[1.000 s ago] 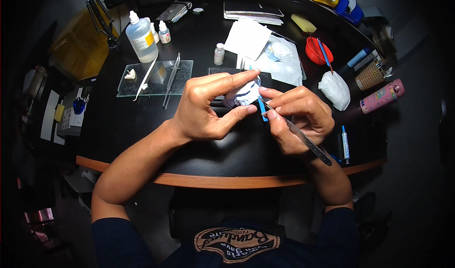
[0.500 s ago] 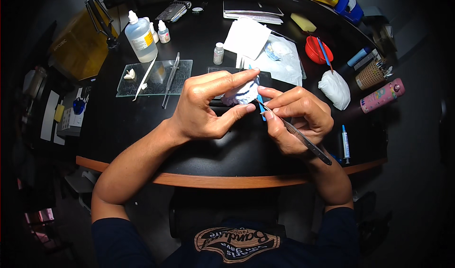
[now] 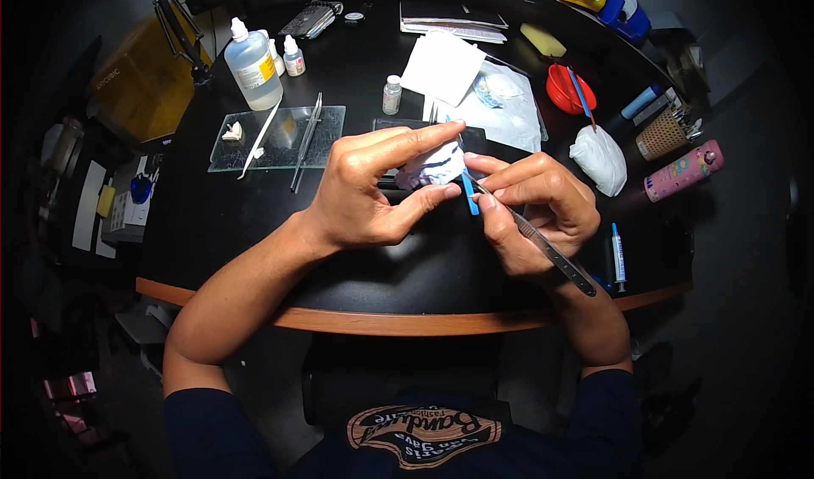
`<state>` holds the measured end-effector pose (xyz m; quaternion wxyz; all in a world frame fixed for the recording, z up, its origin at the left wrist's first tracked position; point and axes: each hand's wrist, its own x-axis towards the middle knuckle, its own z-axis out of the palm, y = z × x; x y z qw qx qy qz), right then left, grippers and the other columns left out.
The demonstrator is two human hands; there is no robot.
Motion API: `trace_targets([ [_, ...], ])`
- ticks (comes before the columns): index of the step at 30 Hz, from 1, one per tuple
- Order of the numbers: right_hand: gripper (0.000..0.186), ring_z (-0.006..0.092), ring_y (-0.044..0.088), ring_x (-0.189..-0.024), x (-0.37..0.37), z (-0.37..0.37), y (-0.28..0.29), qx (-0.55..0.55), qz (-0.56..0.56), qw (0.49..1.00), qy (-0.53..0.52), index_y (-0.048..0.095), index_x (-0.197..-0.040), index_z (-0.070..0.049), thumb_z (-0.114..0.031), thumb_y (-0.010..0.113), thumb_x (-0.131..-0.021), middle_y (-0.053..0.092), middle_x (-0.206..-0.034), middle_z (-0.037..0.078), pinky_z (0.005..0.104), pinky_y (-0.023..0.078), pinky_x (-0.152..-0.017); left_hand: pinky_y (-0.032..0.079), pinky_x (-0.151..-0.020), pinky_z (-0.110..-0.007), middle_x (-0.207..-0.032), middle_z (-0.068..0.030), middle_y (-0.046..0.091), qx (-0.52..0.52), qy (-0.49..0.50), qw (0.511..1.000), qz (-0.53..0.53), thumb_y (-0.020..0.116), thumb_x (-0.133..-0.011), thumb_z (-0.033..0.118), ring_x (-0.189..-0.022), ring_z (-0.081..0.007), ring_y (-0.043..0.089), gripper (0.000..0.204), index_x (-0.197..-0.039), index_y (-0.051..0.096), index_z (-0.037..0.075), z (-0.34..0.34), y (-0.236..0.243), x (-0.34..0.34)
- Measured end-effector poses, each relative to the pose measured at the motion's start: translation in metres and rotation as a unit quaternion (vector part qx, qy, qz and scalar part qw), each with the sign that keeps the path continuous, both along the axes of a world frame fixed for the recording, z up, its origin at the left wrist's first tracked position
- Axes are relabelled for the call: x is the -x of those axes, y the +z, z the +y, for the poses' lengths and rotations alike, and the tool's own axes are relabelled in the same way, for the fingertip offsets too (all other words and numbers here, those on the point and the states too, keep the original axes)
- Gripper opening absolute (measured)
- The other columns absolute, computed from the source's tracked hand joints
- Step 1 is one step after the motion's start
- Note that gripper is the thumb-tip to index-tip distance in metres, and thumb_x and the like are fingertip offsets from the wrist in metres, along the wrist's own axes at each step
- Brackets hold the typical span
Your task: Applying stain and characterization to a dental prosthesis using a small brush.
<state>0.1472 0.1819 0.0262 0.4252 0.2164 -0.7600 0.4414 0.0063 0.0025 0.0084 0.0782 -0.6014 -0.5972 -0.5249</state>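
White and plaster-like, a rough-edged lump [image 3: 431,171] crossed by a dark line is held above the middle of the black table [image 3: 381,284]. It is gripped between the thumb and stretched fingers of the left hand [image 3: 365,186], by which its far side is partly covered. By the right hand [image 3: 543,212], a slim metal instrument [image 3: 555,260] is pinched like a pen, its tip brought close to the lump's right edge (whether contact is made cannot be told).

Compared with half a second ago, the instrument has been drawn slightly to the right, and more of the blue strip [image 3: 470,197] is exposed between the hands; the grip of the left hand is little changed.

Behind the hands, a black pad [image 3: 476,143] is largely blocked from view. Beyond it, a glass vial [image 3: 391,97] is stood near a white square sheet [image 3: 441,68]. To the left, tweezers [image 3: 307,140] and a white spatula [image 3: 259,142] are laid across a glass slab [image 3: 329,144], with a squeeze bottle [image 3: 254,72] placed at its far edge. To the right, a red bowl [image 3: 561,96], a white bundle [image 3: 599,162] and a syringe [image 3: 618,258] are set out.
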Motion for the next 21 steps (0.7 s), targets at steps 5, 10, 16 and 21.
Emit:
trace_targets([
  [5, 0.013, 0.0282, 0.077, -0.085, -0.0044, -0.0015, 0.0012, -0.022, 0.008, 1.000, -0.015, 0.065, -0.087, 0.005, 0.014, 0.071, -0.079, 0.071, -0.085, 0.020, 0.0453, 0.067, -0.088, 0.058, -0.074, -0.029, -0.115, -0.0201, 0.079, -0.016, 0.004, 1.000, 0.020, 0.089, -0.080, 0.010, -0.091, -0.0192, 0.077, 0.061, -0.137, 0.069, -0.002, 0.0027, -0.0030, 0.0004],
  [10, 0.012, 0.0326, 0.079, -0.088, -0.0058, -0.0025, 0.0036, -0.086, 0.011, 0.996, -0.019, 0.065, -0.088, 0.007, 0.014, 0.071, -0.081, 0.071, -0.087, 0.022, 0.0465, 0.067, -0.090, 0.058, -0.074, -0.029, -0.111, -0.0187, 0.079, -0.031, 0.002, 0.999, 0.013, 0.089, -0.080, 0.010, -0.090, -0.0196, 0.077, 0.062, -0.137, 0.069, -0.002, 0.0026, -0.0008, -0.0007],
  [16, 0.012, 0.0317, 0.079, -0.087, -0.0045, 0.0004, 0.0036, -0.098, 0.007, 0.995, -0.014, 0.065, -0.087, 0.007, 0.013, 0.073, -0.080, 0.072, -0.086, 0.023, 0.0470, 0.066, -0.091, 0.056, -0.069, -0.028, -0.104, -0.0177, 0.079, -0.041, 0.001, 0.999, 0.032, 0.088, -0.080, 0.009, -0.082, -0.0177, 0.075, 0.061, -0.137, 0.069, -0.002, 0.0058, -0.0046, 0.0016],
  [21, 0.016, 0.0301, 0.081, -0.087, -0.0003, 0.0000, 0.0024, -0.087, 0.026, 0.995, -0.030, 0.067, -0.082, 0.002, 0.010, 0.078, -0.074, 0.074, -0.082, 0.016, 0.0363, 0.069, -0.078, 0.051, -0.062, -0.027, -0.097, -0.0146, 0.078, -0.030, 0.011, 0.999, 0.038, 0.088, -0.080, 0.008, -0.073, -0.0139, 0.068, 0.061, -0.137, 0.069, -0.002, 0.0037, -0.0009, 0.0004],
])
